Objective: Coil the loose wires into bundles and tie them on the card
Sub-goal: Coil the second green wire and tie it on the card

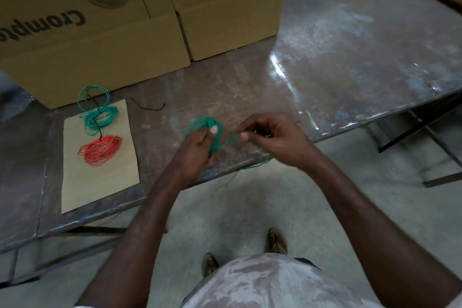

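My left hand (pixel 198 144) grips a partly wound coil of green wire (pixel 217 125) just above the table's front edge. To its right, my right hand (pixel 271 136) pinches the free strand of that wire; the tail (pixel 255 166) hangs off the table edge toward the floor. A tan card (pixel 100 182) lies on the table at the left. On it sit a green bundle (pixel 100 119) and a red bundle (pixel 101 150), joined by a black tie. A looser green loop (pixel 93 96) rests at the card's far edge.
Large cardboard boxes (pixel 100 32) printed "Crompton" stand at the back of the worn metal table (pixel 350 57). A short black tie string (pixel 150 107) lies on the table beyond the card. My feet (pixel 277 240) stand on the concrete floor below.
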